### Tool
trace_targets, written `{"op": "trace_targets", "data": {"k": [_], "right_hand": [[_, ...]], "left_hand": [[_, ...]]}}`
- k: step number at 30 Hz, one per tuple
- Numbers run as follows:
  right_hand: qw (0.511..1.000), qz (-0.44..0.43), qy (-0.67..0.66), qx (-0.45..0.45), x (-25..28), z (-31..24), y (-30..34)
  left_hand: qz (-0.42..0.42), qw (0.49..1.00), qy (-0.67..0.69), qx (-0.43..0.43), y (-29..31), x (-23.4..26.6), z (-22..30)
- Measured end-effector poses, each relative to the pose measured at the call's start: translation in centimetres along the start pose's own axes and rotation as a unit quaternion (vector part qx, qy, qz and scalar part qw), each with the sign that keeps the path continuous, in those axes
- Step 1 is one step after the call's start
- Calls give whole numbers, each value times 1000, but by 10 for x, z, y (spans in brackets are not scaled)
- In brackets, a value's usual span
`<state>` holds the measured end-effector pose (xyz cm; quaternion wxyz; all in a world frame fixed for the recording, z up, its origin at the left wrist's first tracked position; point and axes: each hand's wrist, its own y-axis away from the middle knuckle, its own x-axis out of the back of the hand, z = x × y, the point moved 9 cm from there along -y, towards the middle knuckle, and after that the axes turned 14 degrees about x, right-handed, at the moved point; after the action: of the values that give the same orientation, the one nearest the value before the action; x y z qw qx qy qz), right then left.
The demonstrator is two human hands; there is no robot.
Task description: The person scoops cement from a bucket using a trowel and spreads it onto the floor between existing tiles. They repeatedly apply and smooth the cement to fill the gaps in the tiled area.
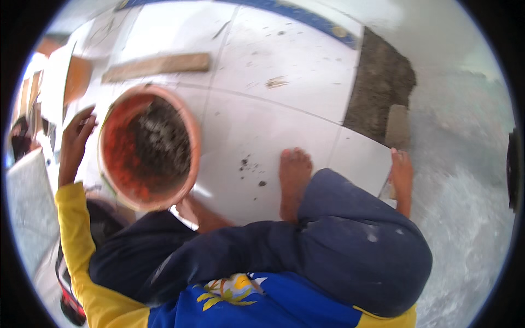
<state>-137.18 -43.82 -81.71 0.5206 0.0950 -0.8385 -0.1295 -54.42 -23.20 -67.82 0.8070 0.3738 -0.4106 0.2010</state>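
An orange bucket [195, 128] stands by my feet, tilted toward me, with dark grey, crumbly mortar [164, 131] inside. Just left of its rim is my left hand [79, 134], fingers loosely bent and apart, holding nothing visible. On the right, my right hand [402, 174] closes over the near end of a flat wooden strip [397, 127]. The far end of this strip lies on a bed of dark mortar [377, 82] beside the white tiles [262, 126]. Part of the strip is hidden under my fingers.
A loose wooden board [158, 66] lies beyond the bucket. A long blue bar [306, 16] crosses the far tiles. Mortar crumbs [249, 167] dot the tile before my bare foot [295, 180]. Rough grey concrete [459, 180] runs along the right. Another orange container [77, 79] stands far left.
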Motion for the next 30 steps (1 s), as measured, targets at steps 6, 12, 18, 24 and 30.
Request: {"op": "trace_targets", "data": {"k": [6,12,18,24,30], "right_hand": [[985,-135,-3,110,-19,-118,19],[813,-433,-58,385,-118,-217,101],[713,-555,42,426,-218,-217,173],[705,-551,82,440,-255,-214,193],[747,-507,59,426,-253,-194,173]], "left_hand": [[4,1000,-4,-24,-1,-9,15],[1,997,8,-82,-13,-21,48],[-21,990,33,-134,-4,-29,74],[-15,992,58,-111,-3,-21,64],[18,992,77,-97,-25,-8,21]]}}
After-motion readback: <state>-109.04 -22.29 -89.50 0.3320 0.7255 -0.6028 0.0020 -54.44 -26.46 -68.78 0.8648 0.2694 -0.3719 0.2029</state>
